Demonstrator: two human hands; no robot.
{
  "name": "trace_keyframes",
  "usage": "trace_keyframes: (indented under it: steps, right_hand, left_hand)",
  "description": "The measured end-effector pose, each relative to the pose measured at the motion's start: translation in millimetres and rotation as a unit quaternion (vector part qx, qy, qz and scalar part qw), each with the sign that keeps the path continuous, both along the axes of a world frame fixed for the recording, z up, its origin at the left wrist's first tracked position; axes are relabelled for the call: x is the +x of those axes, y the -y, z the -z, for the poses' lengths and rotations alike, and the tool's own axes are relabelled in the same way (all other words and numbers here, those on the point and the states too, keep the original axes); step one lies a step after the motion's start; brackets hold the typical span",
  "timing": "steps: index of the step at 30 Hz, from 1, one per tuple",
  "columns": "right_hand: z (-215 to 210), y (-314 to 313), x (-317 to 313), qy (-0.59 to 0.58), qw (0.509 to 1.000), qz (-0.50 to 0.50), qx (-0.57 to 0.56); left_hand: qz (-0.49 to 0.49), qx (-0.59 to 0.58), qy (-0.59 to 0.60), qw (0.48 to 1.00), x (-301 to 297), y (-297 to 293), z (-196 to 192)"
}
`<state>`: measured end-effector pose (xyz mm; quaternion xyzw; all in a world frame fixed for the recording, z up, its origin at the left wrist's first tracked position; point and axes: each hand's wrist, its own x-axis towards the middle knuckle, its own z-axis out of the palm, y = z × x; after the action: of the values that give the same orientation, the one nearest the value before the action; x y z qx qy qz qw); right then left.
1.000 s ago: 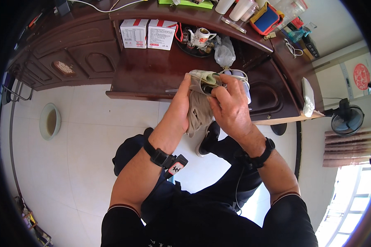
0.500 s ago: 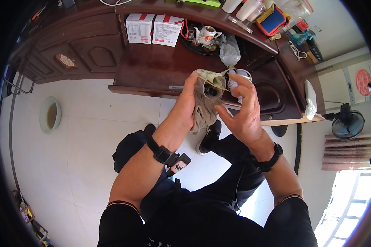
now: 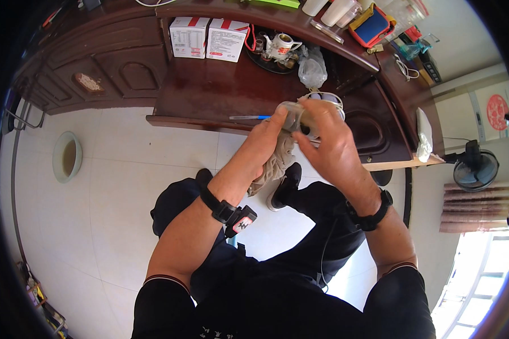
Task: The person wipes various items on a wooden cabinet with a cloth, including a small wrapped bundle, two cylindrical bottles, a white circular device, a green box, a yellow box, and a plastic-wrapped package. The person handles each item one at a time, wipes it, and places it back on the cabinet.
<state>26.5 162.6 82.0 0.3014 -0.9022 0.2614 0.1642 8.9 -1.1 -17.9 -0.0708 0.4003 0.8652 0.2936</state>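
My left hand is closed round a clear plastic container, which looks like a cup, and a beige cloth that hangs below it. From the other side, the bent fingers of my right hand wrap over the container, hiding much of it. Something dark shows near the right thumb; I cannot make out what it is. On the brown shelf just beyond my hands lies a blue pen. White rolled items and a pale cord lie partly behind my right hand.
Two white boxes stand on the shelf, beside a teapot on a dark tray and a clear plastic bag. A basin of murky water rests on the floor at left. A fan is at right.
My right hand has closed in over the container, which has turned and shifted slightly right. The cloth has swung left and lower. More of the blue pen now shows.
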Motion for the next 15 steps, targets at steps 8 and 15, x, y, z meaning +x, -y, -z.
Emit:
trace_keyframes:
  steps: [8,15]
  right_hand:
    - [7.9,-23.0,-6.7,0.25,0.946,0.188,-0.086]
    - [10.7,-19.7,-1.1,0.27,0.924,0.197,-0.184]
  left_hand:
    - [-0.204,-0.168,-0.41,0.873,20.1,-7.2,-7.7]
    - [-0.156,-0.244,-0.487,0.824,22.3,-5.2,-10.5]
